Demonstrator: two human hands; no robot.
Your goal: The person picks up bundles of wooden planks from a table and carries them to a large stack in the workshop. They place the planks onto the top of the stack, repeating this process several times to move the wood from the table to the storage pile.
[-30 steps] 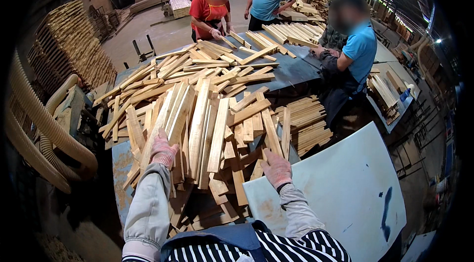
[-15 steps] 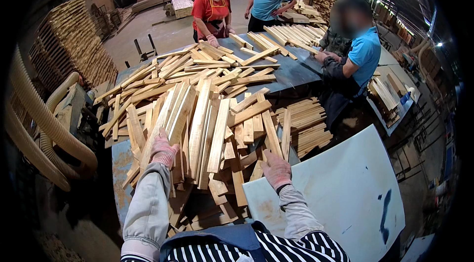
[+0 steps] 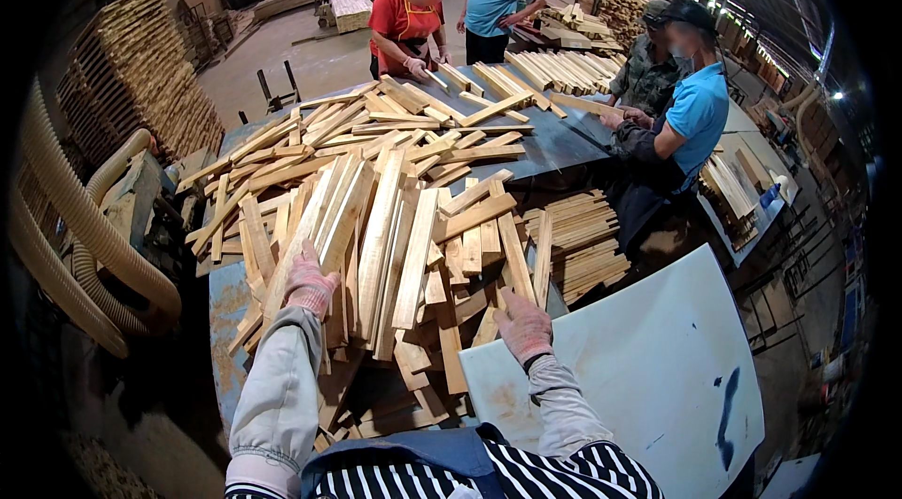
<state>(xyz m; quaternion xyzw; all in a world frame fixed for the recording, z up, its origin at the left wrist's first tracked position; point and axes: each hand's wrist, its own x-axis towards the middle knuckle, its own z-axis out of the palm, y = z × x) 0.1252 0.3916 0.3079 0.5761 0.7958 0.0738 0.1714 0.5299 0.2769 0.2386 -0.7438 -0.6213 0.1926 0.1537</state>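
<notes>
My left hand [image 3: 311,285], in a pinkish work glove, is closed around the near end of several pale wooden strips [image 3: 344,208] that stand tilted on the heap. My right hand [image 3: 524,326], gloved the same way, is closed at the lower end of a single wooden strip [image 3: 513,250], beside the corner of a white board [image 3: 639,358]. Its fingertips are partly hidden. Between my hands, more wooden strips [image 3: 413,259] lean and lie across each other, with shorter pieces below them.
A blue-topped table [image 3: 564,137] carries the heap and a row of strips. A person in red [image 3: 406,24] stands across it; a person in light blue [image 3: 691,109] holds a strip at right, with others nearby. Ribbed hoses [image 3: 99,226] run at left. Strips are stacked [image 3: 583,241] beneath the table.
My hands keep nearly the same places on the wood. Across the table, the person in red has a hand at a strip's end; the person at right has lifted their head, and another person beside them shows.
</notes>
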